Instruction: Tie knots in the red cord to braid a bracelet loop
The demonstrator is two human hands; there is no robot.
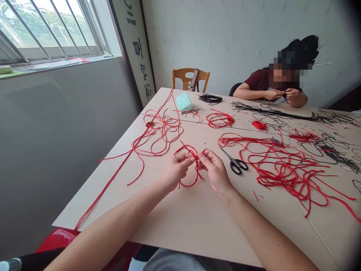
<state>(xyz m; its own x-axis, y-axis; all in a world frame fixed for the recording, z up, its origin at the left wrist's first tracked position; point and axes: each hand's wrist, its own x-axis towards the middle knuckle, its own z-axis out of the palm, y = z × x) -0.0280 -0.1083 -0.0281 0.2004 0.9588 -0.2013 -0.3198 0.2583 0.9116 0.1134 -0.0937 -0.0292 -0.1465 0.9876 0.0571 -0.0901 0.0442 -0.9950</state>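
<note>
My left hand and my right hand meet above the light wooden table, fingertips close together. Both pinch a short braided red cord that loops up between them and hangs down below in a curve. Black-handled scissors lie just right of my right hand. Long loose red cords spread across the table to the left, and a bigger tangle of red cord lies to the right.
Another person sits at the far right side, hands together over black cords. A pale green packet, a black cord coil and a wooden chair are at the far end. A grey wall and window on the left.
</note>
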